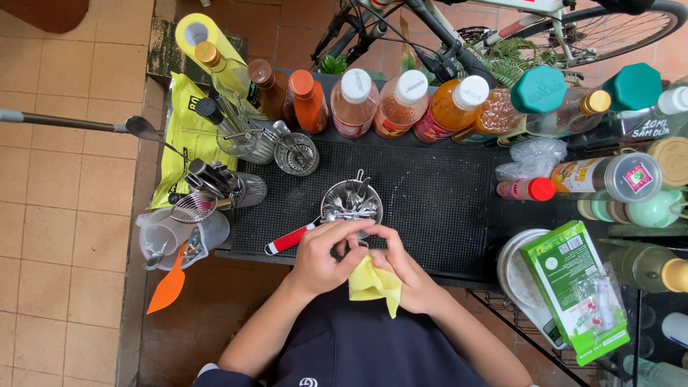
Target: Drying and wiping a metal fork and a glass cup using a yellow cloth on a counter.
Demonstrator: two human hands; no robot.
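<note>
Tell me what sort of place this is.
Probably a small drinks stall or home bar: a row of syrup bottles, a black bar mat, and a metal cup of spoons by the hands.

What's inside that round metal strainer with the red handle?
The metal strainer holds a pile of shiny spoons. The left hand and right hand, holding a yellow cloth, cover its near edge, so anything there is hidden.

Bright, even daylight; sharp, soft-shadowed.
</note>
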